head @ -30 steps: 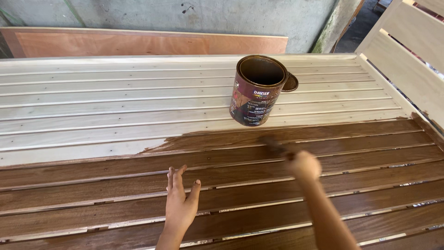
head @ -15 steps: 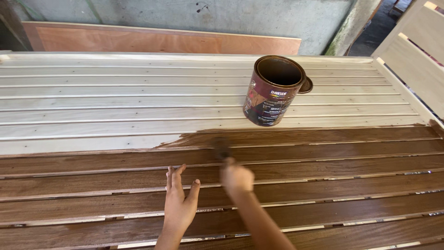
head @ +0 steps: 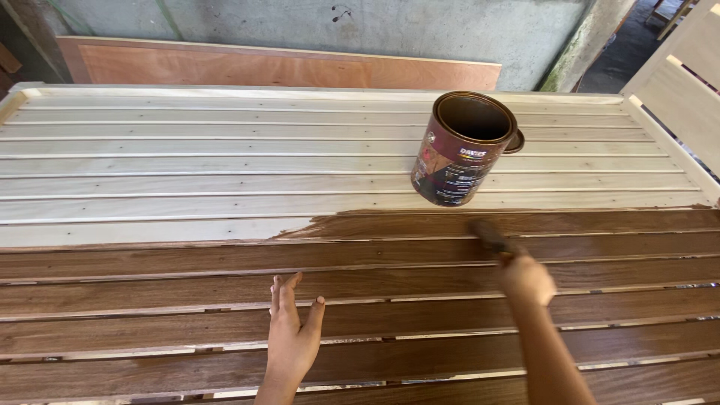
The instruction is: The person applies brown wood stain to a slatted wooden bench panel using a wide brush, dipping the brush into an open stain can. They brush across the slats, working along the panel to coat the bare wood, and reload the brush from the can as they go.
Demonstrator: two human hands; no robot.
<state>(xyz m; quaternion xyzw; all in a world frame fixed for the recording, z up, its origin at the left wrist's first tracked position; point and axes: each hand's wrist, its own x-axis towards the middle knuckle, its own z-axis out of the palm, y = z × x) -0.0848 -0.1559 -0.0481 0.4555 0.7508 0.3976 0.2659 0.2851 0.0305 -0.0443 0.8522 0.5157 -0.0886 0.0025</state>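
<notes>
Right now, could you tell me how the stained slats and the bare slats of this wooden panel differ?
The stained slats are dark glossy brown; the bare slats are pale raw wood. The stained slats lie nearer the person, under both hands; the bare slats lie farther off and bear the open stain can. The left hand rests flat on stained wood, and the right hand holds a brush at the boundary slat. Both run parallel in one frame.

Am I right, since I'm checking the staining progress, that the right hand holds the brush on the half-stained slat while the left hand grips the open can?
Not quite. In the head view the left hand rests flat on a stained slat, well apart from the open can. The right hand does hold the brush on the half-stained slat.
</notes>
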